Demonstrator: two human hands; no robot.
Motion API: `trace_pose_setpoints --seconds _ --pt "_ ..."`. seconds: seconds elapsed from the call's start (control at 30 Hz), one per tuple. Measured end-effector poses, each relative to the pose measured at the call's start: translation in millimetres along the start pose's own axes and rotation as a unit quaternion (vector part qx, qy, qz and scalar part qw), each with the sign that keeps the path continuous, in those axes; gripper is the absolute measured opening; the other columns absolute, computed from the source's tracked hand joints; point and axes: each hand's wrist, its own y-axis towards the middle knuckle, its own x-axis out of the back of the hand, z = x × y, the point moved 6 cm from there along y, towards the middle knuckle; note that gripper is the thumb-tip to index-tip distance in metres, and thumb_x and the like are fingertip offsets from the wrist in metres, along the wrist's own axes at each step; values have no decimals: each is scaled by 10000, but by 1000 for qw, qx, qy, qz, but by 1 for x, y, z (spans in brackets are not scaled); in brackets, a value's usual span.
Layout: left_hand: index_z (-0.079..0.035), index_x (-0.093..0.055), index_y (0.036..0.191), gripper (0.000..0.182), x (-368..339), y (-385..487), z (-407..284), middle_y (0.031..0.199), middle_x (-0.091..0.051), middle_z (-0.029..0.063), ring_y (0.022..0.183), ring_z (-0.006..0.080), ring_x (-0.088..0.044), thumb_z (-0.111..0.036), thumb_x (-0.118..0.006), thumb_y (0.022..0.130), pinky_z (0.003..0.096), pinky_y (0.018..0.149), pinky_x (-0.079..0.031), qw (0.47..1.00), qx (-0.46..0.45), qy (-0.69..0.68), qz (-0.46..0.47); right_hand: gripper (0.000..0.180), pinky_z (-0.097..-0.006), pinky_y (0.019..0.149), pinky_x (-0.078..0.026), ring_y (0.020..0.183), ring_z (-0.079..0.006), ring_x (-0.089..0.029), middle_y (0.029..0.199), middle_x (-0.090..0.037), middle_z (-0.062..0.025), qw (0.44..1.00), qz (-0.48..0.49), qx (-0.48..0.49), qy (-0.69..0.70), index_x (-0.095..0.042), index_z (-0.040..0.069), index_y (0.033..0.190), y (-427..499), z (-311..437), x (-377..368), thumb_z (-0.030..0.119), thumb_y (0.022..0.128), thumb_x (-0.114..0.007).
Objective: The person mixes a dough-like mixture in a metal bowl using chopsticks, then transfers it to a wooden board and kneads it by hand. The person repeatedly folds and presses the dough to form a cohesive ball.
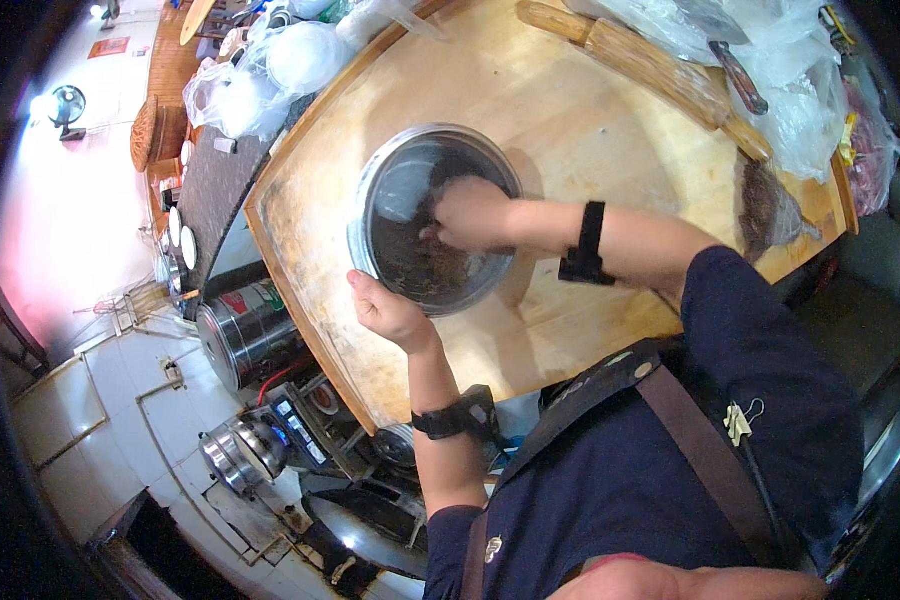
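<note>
A round metal basin (361, 187) with dark contents sits on the pale wooden board (592, 150). My left hand (388, 313) grips the basin's rim at its near left side, thumb outside. Over the basin's inside is my right hand (469, 214), blurred, with its fingers curled down towards the dark contents. Its fingertips are partly hidden, so whether they hold anything cannot be made out. What the dark contents are is not clear either.
A wooden rolling pin (652, 71) lies at the board's far right, beside a cleaver (739, 79) and plastic bags (787, 127). A bag of dark stuff (757, 210) rests near the right edge. More bags (300, 64) lie beyond the raised left edge; a steel drum (247, 330) stands below it.
</note>
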Motion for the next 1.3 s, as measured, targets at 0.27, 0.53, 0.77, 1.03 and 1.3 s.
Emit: trace_pose_setpoints --seconds 0.27,0.53,0.77,1.03,1.3 --pt "1 -497 761 467 -1 -28 -10 755 -503 -1 718 118 -430 -295 -397 1108 283 658 -411 993 16 80 -85 433 -466 969 -506 1162 -380 -601 1276 -592 -219 985 -168 31 31 -588 -6 1247 7 -17 11 330 975 -566" --pt "15 -515 857 365 13 -99 20 769 -530 77 717 183 -493 -227 -391 1101 299 657 -436 951 -74 278 -113 611 -475 1076 -431 1199 -382 -571 1325 -574 -222 999 -14 -42 16 -580 28 1303 -28 10 -2 498 913 -580" --pt "-18 -507 777 377 3 -133 36 689 -490 71 611 224 -480 -222 -404 1077 362 550 -379 930 -169 315 -87 453 -500 921 -514 1027 -374 -662 1087 -691 -206 998 -54 -26 5 -692 42 1118 -34 1 -12 401 841 -666" --pt "-22 -406 716 387 -12 -31 -8 631 -341 44 589 147 -353 -179 -461 1065 318 532 -311 991 -131 29 16 520 -555 949 -475 1066 -437 -615 1126 -662 -210 979 -174 -16 106 -647 34 1141 29 -9 -31 379 760 -726" --pt "-109 -528 678 314 -46 -88 -74 664 -568 81 584 294 -573 -217 -690 924 393 542 -455 867 -414 213 176 526 -488 1018 -446 1199 -358 -559 1274 -601 -208 936 -340 86 -23 -586 9 1219 -86 -32 1 316 809 -706"
